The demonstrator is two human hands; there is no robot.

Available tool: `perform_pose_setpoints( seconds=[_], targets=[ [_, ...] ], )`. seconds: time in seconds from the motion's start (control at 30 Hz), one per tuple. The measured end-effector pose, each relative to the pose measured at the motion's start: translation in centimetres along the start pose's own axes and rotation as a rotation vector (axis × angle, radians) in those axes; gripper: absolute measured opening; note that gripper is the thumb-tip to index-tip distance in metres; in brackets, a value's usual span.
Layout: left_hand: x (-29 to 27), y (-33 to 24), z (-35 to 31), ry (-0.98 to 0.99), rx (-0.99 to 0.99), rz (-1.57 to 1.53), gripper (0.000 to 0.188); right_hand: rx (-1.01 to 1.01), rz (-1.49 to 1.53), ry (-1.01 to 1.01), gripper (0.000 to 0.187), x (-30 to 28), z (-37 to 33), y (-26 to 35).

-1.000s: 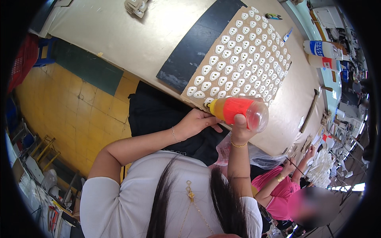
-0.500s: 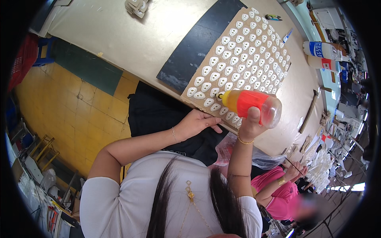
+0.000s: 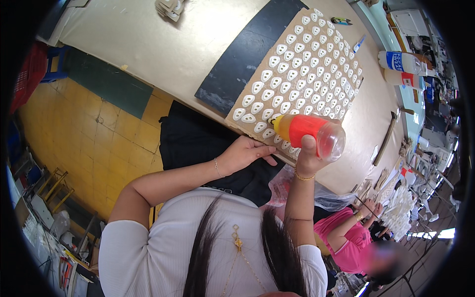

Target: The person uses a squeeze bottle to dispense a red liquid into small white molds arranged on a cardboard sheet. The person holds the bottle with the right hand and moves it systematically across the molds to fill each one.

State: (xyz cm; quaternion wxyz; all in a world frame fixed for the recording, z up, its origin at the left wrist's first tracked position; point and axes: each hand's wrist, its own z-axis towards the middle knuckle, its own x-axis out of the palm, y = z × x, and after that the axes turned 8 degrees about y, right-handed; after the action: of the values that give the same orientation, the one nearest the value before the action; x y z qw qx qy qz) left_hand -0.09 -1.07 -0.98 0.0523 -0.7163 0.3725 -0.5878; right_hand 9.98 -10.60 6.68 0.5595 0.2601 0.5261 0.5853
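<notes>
My right hand (image 3: pixel 311 161) is wrapped round a squeeze bottle (image 3: pixel 304 129) with an orange-red label and a yellow cap. The bottle lies tilted almost flat, its dark nozzle tip pointing left, at the white pieces near the board's near-left corner. On the brown board (image 3: pixel 253 132) sit rows of small white rounded-triangle pieces (image 3: pixel 267 94), each with two dark marks or holes. At the board's near edge rests my left hand (image 3: pixel 246 154), fingers stretched out to the right and touching the edge. Whether the nozzle touches a piece cannot be told.
A dark sheet (image 3: pixel 232 74) lies left of the board on the pale table (image 3: pixel 198 44). Beyond are a pen-like tool (image 3: pixel 341 21), a blue-handled tool (image 3: pixel 359 43) and bottles (image 3: pixel 398 62). A hammer (image 3: pixel 386 138) lies right. A co-worker in pink (image 3: pixel 349 242) sits at right.
The bottle and my right hand have shifted slightly left, and the nozzle tip has moved a little. My left hand stays put. The co-worker's hands have moved slightly.
</notes>
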Motion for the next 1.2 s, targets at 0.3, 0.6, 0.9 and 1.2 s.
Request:
perform_pose_setpoints(
  seconds=[0.3, 0.6, 0.9, 1.2],
  targets=[
    [-0.1, 0.0, 0.0, 0.013, 0.013, 0.005, 0.024, -0.071, -0.046, -0.015, 0.044, -0.5, 1.0, -1.1],
    [-0.1, -0.1, -0.2, 0.009, 0.002, 0.069, 0.025, -0.027, 0.016, -0.006, 0.043, -0.1, 1.3, -1.2],
    [0.0, -0.1, -0.1, 0.006, 0.025, 0.018, 0.024, -0.050, -0.079, 0.137, 0.049, 0.6, 1.2, -0.3],
    [-0.2, 0.4, -0.1, 0.017, 0.015, 0.047, 0.025, 0.005, 0.053, 0.003, 0.047, 0.8, 1.1, 0.2]
  ],
)
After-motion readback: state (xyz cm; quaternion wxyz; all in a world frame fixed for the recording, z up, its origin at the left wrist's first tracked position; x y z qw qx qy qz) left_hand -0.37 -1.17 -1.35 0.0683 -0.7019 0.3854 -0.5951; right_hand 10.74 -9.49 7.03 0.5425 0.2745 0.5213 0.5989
